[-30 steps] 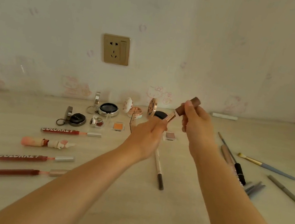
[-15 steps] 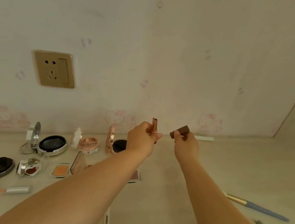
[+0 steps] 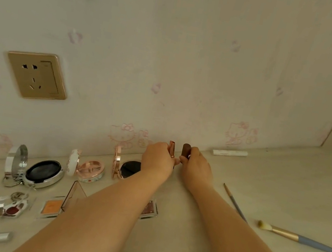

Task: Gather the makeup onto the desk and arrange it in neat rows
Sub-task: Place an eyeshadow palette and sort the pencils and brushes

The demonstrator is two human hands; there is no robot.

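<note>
Far back by the wall, both hands have dropped to the desk (image 3: 260,187), left hand (image 3: 157,161) holding the rose-gold lipstick tube (image 3: 171,148) and right hand (image 3: 196,168) its brown cap (image 3: 185,150), so looks like they're getting stood up in the back row.

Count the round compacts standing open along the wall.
3: silver compact at left, white-lidded pink compact in the middle, rose-gold compact beside the left hand. The forearms may hide others.

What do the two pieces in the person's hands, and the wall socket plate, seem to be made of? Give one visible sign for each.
Rose-gold tube in the left hand: probably metal or metallised plastic, glossy with bright glints.
Brown cap in the right hand: likely matte plastic, with no reflections.
Socket plate: gold-coloured, brushed-looking satin sheen; plastic or metal, unclear.
</note>
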